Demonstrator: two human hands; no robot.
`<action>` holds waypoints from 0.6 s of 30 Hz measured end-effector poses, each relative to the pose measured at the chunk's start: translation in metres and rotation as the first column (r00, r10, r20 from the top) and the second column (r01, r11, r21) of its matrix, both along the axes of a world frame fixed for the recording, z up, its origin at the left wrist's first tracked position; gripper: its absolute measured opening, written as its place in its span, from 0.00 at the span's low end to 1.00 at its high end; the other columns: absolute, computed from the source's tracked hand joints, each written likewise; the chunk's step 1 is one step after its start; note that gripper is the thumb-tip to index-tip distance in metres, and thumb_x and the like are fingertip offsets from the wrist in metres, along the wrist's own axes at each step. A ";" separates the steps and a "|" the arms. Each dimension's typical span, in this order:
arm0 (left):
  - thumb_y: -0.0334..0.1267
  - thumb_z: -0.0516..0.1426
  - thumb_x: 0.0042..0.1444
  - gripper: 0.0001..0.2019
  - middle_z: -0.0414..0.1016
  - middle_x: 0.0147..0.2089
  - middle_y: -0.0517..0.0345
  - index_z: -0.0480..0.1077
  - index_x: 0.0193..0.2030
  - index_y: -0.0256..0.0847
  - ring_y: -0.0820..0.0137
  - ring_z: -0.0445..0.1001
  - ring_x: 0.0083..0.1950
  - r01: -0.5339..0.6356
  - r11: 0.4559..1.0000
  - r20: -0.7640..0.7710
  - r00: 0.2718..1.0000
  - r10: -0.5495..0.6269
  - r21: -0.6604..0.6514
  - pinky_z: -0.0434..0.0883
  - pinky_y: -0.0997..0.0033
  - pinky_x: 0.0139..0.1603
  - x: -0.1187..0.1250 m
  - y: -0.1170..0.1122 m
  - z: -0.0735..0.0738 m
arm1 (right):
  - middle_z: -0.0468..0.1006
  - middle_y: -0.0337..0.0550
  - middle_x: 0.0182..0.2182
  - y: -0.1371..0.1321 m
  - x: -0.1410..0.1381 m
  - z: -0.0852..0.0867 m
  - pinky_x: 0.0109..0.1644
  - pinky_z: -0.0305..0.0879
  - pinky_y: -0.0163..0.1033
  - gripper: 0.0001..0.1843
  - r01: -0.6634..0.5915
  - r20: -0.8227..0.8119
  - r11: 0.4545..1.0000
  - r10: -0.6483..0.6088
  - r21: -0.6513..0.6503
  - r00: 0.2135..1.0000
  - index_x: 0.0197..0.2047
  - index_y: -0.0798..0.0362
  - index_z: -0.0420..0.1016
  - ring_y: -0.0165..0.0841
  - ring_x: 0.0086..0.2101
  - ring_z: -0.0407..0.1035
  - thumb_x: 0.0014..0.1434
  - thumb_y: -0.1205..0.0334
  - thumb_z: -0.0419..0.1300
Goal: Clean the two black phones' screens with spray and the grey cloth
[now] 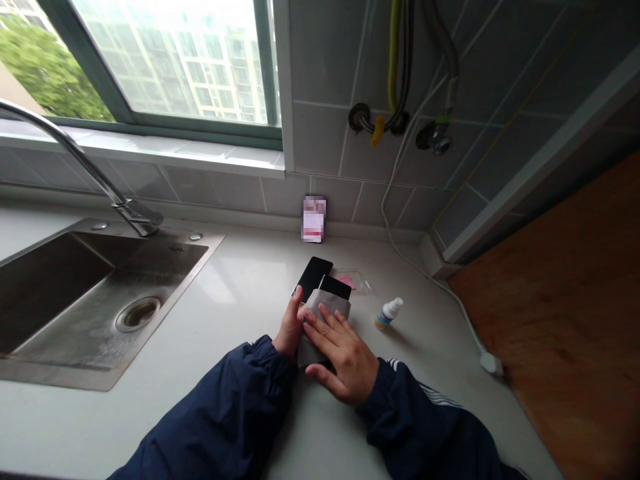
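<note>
A grey cloth [325, 308] lies over a black phone [336, 287] on the white counter [240, 293]. My right hand [343, 353] rests flat on the cloth with its fingers stretched out, pressing it onto the phone. At the cloth's left edge my left hand [290, 328] holds the phone's side, thumb raised; its other fingers are hidden. A second black phone [313, 275] lies just behind, touching the first.
A small white dropper bottle [389, 313] stands right of the phones. A clear packet with a pink sheet [350, 280] lies behind them. The steel sink [75, 300] and tap [75, 160] are at the left. A white cable [450, 293] runs to a plug at the right.
</note>
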State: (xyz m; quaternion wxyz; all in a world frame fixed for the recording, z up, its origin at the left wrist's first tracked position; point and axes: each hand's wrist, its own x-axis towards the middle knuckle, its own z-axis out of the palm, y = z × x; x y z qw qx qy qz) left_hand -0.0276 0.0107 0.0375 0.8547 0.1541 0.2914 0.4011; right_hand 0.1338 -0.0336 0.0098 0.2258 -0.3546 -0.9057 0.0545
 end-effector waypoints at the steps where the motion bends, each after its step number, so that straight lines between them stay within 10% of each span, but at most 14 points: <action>1: 0.64 0.44 0.69 0.41 0.84 0.47 0.33 0.75 0.61 0.23 0.48 0.83 0.54 -0.004 1.000 -0.008 1.000 0.004 -0.003 0.73 0.52 0.64 0.000 0.000 0.000 | 0.54 0.49 0.76 0.000 0.000 0.000 0.76 0.52 0.64 0.39 -0.005 0.001 1.000 0.005 -0.001 1.000 0.78 0.57 0.54 0.48 0.77 0.40 0.75 0.41 0.48; 18: 0.57 0.52 0.71 0.34 0.79 0.62 0.42 0.64 0.74 0.34 0.52 0.72 0.70 -0.023 0.991 0.108 0.994 0.008 0.135 0.61 0.55 0.75 0.010 -0.001 -0.023 | 0.58 0.50 0.75 0.006 0.002 0.002 0.73 0.59 0.62 0.35 0.269 -0.158 0.949 -0.244 0.166 0.957 0.81 0.52 0.43 0.48 0.75 0.49 0.77 0.50 0.46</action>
